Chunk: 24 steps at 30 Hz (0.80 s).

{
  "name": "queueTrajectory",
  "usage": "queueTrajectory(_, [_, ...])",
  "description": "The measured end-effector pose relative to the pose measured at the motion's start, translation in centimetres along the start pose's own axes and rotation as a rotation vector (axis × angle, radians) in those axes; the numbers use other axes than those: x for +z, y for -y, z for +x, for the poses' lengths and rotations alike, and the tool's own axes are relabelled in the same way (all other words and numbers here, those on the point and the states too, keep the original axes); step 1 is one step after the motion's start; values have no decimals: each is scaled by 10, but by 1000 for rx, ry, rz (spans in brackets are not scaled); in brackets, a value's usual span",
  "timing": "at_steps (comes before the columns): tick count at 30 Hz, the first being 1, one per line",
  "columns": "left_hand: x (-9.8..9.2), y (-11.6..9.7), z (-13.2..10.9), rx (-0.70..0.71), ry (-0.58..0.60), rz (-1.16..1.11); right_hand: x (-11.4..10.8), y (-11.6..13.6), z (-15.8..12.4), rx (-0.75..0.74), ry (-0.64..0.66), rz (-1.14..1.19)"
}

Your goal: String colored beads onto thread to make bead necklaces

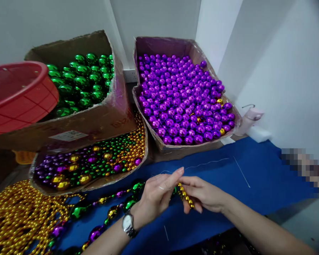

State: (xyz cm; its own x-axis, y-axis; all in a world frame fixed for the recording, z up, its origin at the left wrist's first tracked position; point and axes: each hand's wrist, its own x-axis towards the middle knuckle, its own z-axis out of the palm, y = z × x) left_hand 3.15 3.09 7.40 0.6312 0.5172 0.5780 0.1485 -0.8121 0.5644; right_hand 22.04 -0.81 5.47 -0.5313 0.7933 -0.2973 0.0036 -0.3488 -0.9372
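My right hand (204,193) has its fingers closed around a short string of small gold beads (186,196), which slants down between the fingers. My left hand (158,194), wearing a wristwatch (127,224), meets it at the upper end of that string. Its thumb and fingers are pressed together, and what they pinch is hidden. A bit of green bead shows just behind the left fingers. Under and beside the left wrist lies a necklace of large green, purple and gold beads (129,203) on the blue cloth (215,219). A thin white thread (202,164) trails rightward behind my hands.
Cardboard boxes of purple balls (175,99) and green balls (82,81) stand behind. A box of mixed small beads (95,163) sits before the green one. Gold bead strands (21,216) heap at left, below a red basket (18,95). A pink bottle (251,118) stands at the wall.
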Motion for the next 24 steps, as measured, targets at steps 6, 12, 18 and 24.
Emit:
queueTrajectory(6, [-2, -1, -3, 4, 35, 87, -3, 5, -1, -114, -95, -177])
queueTrajectory(12, [-3, -6, 5, -480, 50, -225, -6, 17, -21, -466, -518, -1127])
queueTrajectory(18, [-3, -11, 14, -768, -15, -573, 23, 6, -30, -468, -385, -1439])
queueTrajectory(24, [-5, -13, 5, -347, 5, -227, 3, 28, -24, -317, -466, -751])
